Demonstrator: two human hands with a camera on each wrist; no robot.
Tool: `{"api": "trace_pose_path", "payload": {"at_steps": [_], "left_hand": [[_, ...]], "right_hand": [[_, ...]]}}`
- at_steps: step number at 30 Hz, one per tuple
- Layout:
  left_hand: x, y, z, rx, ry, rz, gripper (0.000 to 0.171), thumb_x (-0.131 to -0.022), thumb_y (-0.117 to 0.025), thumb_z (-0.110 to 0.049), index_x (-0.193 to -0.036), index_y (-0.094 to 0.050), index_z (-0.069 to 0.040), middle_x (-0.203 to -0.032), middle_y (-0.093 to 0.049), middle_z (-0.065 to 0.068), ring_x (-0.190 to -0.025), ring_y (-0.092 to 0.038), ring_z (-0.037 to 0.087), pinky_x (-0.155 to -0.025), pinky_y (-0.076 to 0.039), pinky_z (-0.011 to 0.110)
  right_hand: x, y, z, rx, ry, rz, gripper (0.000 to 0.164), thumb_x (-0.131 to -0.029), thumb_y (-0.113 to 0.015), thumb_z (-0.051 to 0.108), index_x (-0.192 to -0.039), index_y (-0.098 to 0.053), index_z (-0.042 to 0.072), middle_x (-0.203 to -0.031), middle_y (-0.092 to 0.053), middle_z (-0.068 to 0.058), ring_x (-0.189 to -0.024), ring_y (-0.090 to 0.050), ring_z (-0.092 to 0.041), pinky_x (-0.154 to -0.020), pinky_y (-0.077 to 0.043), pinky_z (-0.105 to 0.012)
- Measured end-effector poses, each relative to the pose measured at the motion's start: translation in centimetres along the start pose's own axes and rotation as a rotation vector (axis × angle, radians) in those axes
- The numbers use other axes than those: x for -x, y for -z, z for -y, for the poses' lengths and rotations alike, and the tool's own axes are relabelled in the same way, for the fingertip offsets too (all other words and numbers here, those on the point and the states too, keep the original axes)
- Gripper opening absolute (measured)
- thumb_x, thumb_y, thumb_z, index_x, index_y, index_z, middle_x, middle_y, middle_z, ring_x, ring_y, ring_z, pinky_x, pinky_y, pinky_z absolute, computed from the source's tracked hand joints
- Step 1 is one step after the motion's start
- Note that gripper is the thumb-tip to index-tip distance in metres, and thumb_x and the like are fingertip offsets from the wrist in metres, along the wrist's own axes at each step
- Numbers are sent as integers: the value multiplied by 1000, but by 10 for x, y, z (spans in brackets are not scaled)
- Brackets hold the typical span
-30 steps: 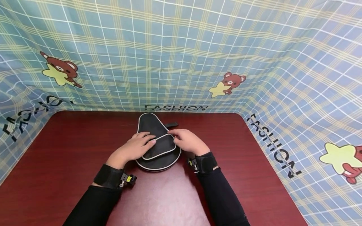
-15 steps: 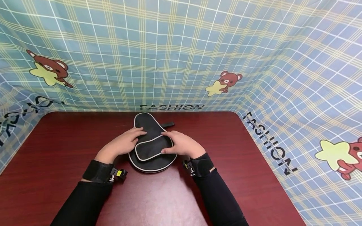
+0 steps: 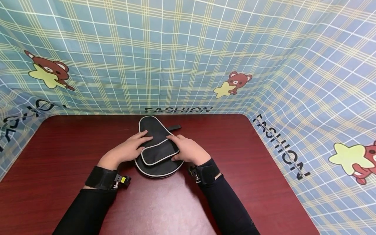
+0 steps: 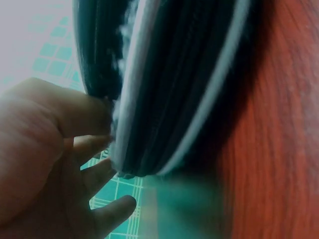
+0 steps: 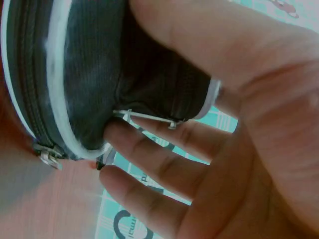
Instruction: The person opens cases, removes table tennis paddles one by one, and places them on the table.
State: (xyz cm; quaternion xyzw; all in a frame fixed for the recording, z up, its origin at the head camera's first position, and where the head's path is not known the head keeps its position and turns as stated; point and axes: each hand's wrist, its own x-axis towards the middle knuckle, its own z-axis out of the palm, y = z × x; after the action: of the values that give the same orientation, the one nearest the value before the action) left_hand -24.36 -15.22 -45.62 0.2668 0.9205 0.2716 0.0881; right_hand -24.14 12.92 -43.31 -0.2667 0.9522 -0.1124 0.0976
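A black table tennis paddle case [image 3: 155, 130] with white piping lies on the table, its narrow end pointing away. A raised zipped pocket [image 3: 160, 152] sits on its upper face. My left hand [image 3: 124, 150] rests on the case's left side, fingers spread over the edge; in the left wrist view its thumb [image 4: 84, 112] touches the side of the pocket. My right hand [image 3: 189, 149] spans the pocket's right end, thumb in front and index finger behind. In the right wrist view, its fairly straight fingers [image 5: 154, 154] lie along the case near a metal zipper pull [image 5: 149, 117].
The dark red wooden table [image 3: 164, 209] carries the case near its far edge. A black strap [image 3: 174, 128] sticks out from the case's right side. Checked blue cloth [image 3: 164, 58] with printed bears hangs behind and at both sides.
My left hand has shifted from the pocket to the case's left side. My right hand has spread round the pocket's right end. The head view has turned slightly right.
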Motion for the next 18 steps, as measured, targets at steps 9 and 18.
{"api": "trace_pose_path", "payload": {"at_steps": [9,18], "left_hand": [[4,-7,-7,-102,62,1,51,-106,-53,-16,-157,-46,-13,-169,-24,21,-154,-26,48,-116,-34,65],[9,-16,-27,-227,115,-53,51,-105,-54,-21,-155,-48,-13,-166,-30,22,-149,-35,48,-103,-43,71]], "right_hand": [[1,2,-5,-46,-16,13,92,-86,-86,24,-162,-34,29,-150,-50,-6,-124,-62,-20,-103,-52,-37],[2,2,-13,-45,-2,-8,89,-88,-82,14,-162,-34,29,-146,-52,-8,-124,-62,-22,-99,-54,-37]]}}
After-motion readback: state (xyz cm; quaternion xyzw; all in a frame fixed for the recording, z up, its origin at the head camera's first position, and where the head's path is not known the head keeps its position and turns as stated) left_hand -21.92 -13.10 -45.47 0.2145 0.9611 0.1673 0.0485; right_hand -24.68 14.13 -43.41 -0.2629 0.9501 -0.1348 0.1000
